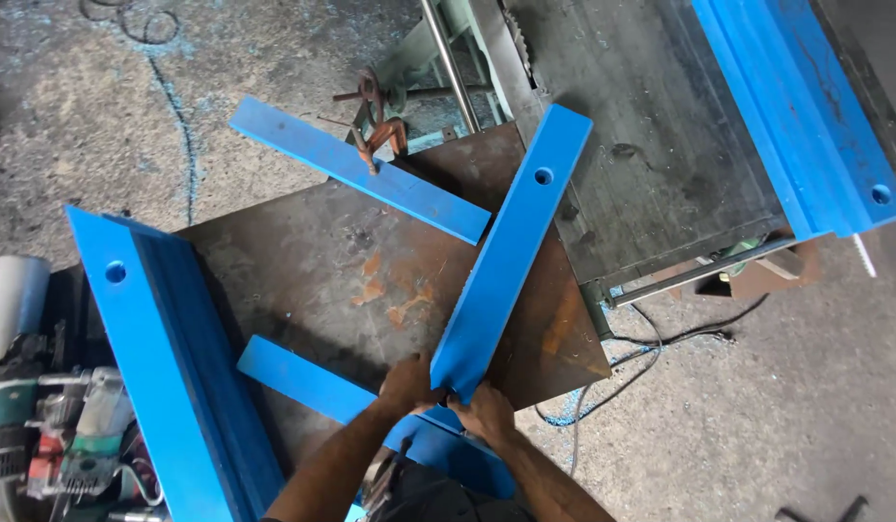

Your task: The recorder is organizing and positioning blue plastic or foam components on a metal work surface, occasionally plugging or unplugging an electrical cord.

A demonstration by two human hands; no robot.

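Both hands grip the near end of a long blue plastic bar (507,251), which lies slantwise across a rusty steel plate (322,261) with its far end, bearing a round hole, reaching toward the dark machine table (651,164). The left hand (407,385) is curled shut over the bar's near left corner, and the right hand (484,410) is closed on the end from below — fingers wrapped, none spread. A thinner blue strip (361,169) rests just beside the bar's upper half, pinned by a rusty clamp (375,121); another flat strip (308,382) lies under the wrists. A wide blue slab (168,367) sits at the left edge, and a second slab (806,106) rests on the machine table. To move the bar well, I judge that the grip should stay even on both corners — the long overhang will want to swing toward the clamped strip.
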